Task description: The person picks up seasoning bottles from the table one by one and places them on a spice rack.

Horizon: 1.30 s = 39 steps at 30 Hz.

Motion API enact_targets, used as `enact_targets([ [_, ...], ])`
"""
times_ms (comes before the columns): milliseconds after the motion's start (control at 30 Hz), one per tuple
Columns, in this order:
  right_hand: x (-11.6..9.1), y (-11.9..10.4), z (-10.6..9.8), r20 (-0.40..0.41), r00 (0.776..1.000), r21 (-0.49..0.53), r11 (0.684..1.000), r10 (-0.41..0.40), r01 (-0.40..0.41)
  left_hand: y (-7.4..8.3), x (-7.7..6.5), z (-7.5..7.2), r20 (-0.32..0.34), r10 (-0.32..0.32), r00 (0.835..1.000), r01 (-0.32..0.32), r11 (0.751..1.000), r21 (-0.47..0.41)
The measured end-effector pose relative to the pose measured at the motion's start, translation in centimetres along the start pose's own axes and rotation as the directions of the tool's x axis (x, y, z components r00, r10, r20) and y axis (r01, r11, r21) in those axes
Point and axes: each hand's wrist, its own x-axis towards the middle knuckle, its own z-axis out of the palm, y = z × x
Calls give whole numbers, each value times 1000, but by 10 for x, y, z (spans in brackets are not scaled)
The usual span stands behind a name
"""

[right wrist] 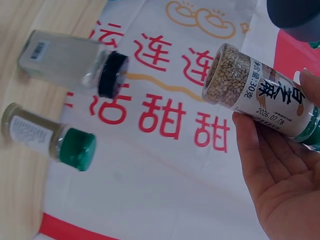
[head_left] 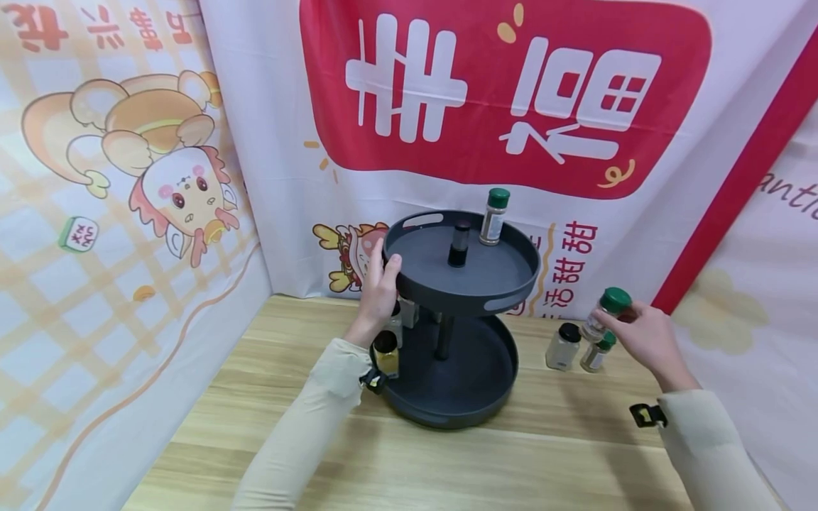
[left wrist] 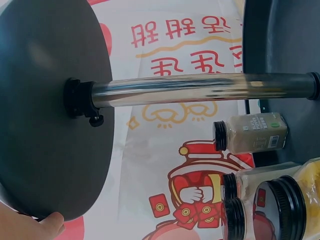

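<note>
My left hand [head_left: 378, 294] grips the left rim of a dark two-tier turntable rack's upper tray [head_left: 434, 284]; its thumb shows at the tray edge in the left wrist view. On that tray stand a green-capped spice jar [head_left: 492, 221] and a small dark-bottomed jar [head_left: 458, 248]. Off to the right, my right hand [head_left: 648, 341] pinches a green-capped sesame seed jar [right wrist: 260, 90], held above the table. Beneath it stand a black-capped jar [head_left: 564, 348] and another green-capped jar [head_left: 596, 355].
Several black-capped jars, one with yellow contents [head_left: 386, 355], sit on the left of the lower tray [head_left: 473, 404]. A metal post [left wrist: 200, 90] joins the tiers. Printed cloth [head_left: 268, 177] hangs behind the wooden table [head_left: 255, 369] and at both sides.
</note>
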Motion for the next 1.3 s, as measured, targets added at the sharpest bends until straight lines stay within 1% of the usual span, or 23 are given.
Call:
enact_targets([
  [167, 3, -11, -3, 1, 1000, -4, 1000, 1, -1, 2, -1, 0, 2, -10, 1000, 10, 1000, 12],
  [400, 6, -27, -8, 5, 1000, 19, 1000, 4, -4, 2, -1, 0, 2, -18, 1000, 18, 999, 26],
  [667, 12, -41, -13, 3, 999, 32, 999, -33, 33, 6, -5, 1, -7, -38, 999, 38, 997, 60],
  [800, 14, -50, -15, 8, 999, 51, 998, -39, 38, 7, -5, 1, -14, -33, 999, 34, 998, 60],
  [967, 18, -63, -19, 13, 999, 81, 996, -49, 47, 6, -4, 1, -2, -17, 1000, 17, 999, 44],
  [1133, 22, -75, -22, 14, 998, 80, 995, -61, 60, 5, -4, 0, -2, -18, 1000, 18, 999, 36],
  [1300, 24, -83, -24, -5, 996, 74, 994, -85, 85, 5, -5, 0, -5, -22, 1000, 23, 999, 45],
])
